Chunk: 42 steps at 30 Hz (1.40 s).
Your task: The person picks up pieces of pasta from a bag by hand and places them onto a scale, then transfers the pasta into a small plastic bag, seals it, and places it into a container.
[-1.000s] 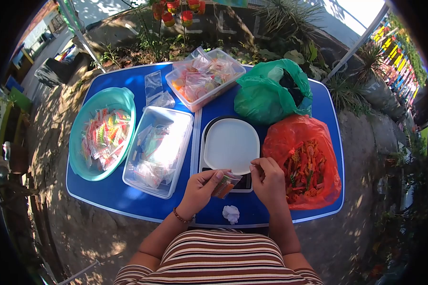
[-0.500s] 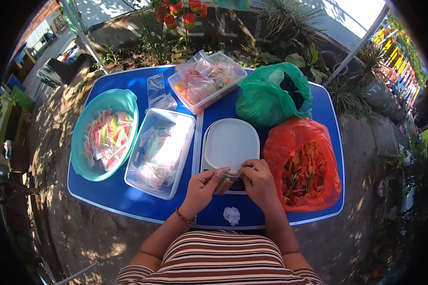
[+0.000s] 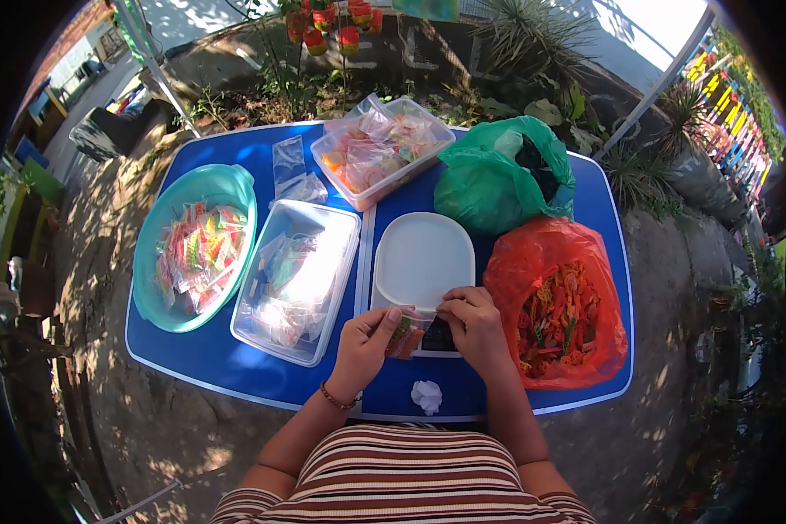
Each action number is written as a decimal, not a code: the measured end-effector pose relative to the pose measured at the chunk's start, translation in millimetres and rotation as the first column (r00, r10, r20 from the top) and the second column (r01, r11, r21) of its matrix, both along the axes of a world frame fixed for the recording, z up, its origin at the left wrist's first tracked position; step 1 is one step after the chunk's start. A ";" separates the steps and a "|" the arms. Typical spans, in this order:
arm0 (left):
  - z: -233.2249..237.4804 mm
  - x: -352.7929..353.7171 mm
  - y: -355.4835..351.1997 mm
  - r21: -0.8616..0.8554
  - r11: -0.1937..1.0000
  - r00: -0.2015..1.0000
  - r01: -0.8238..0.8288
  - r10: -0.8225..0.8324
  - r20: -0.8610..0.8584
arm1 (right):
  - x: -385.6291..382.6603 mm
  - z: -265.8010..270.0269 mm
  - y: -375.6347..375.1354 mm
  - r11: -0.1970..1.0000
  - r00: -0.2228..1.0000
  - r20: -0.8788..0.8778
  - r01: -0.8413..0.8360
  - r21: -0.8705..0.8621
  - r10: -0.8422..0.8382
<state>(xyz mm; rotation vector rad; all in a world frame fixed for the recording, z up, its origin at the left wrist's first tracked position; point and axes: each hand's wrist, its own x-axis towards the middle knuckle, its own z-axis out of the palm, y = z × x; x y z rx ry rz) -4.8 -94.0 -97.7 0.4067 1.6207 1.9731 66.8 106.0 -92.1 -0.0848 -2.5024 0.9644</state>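
Note:
A small clear plastic bag point(image 3: 408, 337) with orange and green pieces inside hangs between my two hands. My left hand point(image 3: 364, 348) pinches its left upper edge between thumb and fingers. At the opposite top corner, my right hand point(image 3: 473, 330) has its fingers closed on the bag's edge. Just beyond the hands is a white scale point(image 3: 424, 260) with a square rounded tray; its dark front panel is partly covered by the bag and hands. To the right, an open red plastic bag point(image 3: 598, 253) holds many red, orange and green pieces.
A teal basin point(image 3: 145, 288) of filled small bags stands at the left. Beside it is a clear tub point(image 3: 310, 356) of empty-looking bags. Another tub point(image 3: 371, 192) with filled bags and a green plastic bag point(image 3: 480, 188) sit behind. Crumpled white paper point(image 3: 426, 397) lies near the blue table's front edge.
The small bag has turned more upright and spread, so its orange and green contents show more. Both hands keep their grip at nearly the same place. The scale's tray looks slightly shifted.

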 end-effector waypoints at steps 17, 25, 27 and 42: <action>3.8 6.9 -2.1 0.060 0.993 0.995 0.103 -0.103 -0.011 | 18.9 38.7 -12.2 0.946 0.997 -0.008 -0.072 -0.316 0.073; 20.1 16.0 -8.0 0.061 0.997 0.906 0.043 -0.013 -0.423 | 38.8 46.7 -22.5 0.967 0.973 -0.170 -0.183 -0.176 0.154; 31.0 13.4 -10.8 0.024 1.000 0.759 0.020 0.001 -0.651 | 40.3 51.1 -27.7 0.975 0.954 -0.240 -0.206 -0.085 0.180; 56.6 15.7 -21.6 -0.110 0.992 0.592 -0.067 -0.049 -0.805 | 38.9 60.7 -27.6 0.977 0.944 -0.254 -0.210 0.020 0.209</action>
